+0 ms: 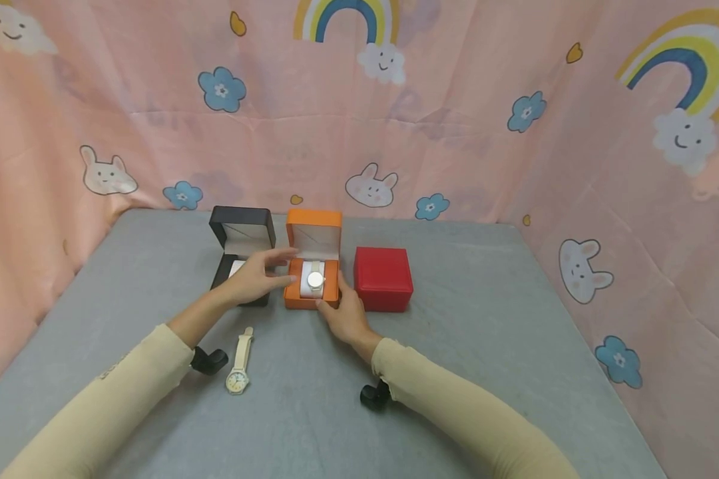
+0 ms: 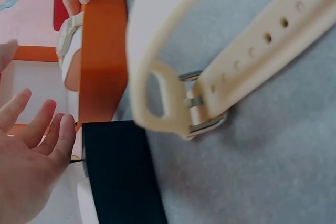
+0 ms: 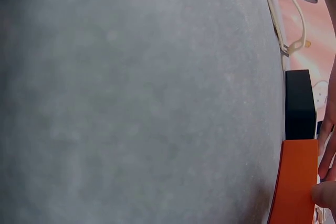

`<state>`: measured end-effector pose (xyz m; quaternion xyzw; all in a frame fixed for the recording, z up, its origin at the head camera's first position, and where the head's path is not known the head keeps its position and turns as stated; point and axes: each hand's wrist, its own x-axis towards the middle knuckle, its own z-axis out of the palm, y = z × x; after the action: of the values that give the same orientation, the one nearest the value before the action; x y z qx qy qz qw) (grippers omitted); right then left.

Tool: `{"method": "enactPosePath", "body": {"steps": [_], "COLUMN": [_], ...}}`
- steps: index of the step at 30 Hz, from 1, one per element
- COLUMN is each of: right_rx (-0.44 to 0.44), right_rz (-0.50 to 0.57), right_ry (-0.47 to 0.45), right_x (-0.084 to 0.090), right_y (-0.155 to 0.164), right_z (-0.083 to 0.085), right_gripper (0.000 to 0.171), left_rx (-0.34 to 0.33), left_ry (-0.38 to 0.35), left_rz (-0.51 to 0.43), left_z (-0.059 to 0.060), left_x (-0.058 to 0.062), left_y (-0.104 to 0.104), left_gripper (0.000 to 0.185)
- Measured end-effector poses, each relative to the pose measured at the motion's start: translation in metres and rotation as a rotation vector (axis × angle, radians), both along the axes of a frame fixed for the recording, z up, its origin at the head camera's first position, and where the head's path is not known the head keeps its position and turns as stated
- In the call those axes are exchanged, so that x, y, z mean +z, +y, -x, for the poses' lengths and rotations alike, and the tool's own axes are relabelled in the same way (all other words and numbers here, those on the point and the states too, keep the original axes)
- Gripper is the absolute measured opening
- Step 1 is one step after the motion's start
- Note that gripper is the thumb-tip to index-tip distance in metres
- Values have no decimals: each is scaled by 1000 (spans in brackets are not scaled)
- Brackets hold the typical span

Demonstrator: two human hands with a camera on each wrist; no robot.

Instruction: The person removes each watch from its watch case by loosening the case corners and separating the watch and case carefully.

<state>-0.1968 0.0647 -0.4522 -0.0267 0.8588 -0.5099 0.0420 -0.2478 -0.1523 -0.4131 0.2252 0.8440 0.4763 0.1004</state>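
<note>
An orange watch box [image 1: 301,303] stands with its lid up, a pale-strapped watch [image 1: 315,280] on the white cushion inside. My right hand [image 1: 349,316] grips the box's right front corner, thumb on the front wall and fingers along the side. Over at the box's left edge, my left hand [image 1: 256,275] reaches across with fingers extended; in the left wrist view this hand [image 2: 31,166] holds nothing, and whether it touches the box is unclear. Beneath it sits an open black watch box [image 1: 241,215], its white cushion mostly hidden by the hand.
A closed red box [image 1: 383,279] stands right of the orange one. Nearer the front, a cream-strapped watch [image 1: 237,380] lies on the grey tabletop [image 1: 473,313]; its buckled strap [image 2: 252,66] looms large in the left wrist view. Behind the table hangs a pink printed curtain [image 1: 455,146].
</note>
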Motion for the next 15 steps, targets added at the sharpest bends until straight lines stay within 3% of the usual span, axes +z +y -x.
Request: {"method": "enactPosePath", "body": {"steps": [7,15], "right_rx": [4,3], "right_rz": [-10,0], "right_ry": [5,-13], "right_x": [1,1], "right_y": [-1,0], "right_z": [0,1], "right_gripper": [79,80], "left_rx": [-65,-68], "left_ry": [-6,25], "left_rz": [10,110], "left_z": [6,10], "left_x": [-7,-10], "left_y": [6,12], "left_gripper": [67,72]}}
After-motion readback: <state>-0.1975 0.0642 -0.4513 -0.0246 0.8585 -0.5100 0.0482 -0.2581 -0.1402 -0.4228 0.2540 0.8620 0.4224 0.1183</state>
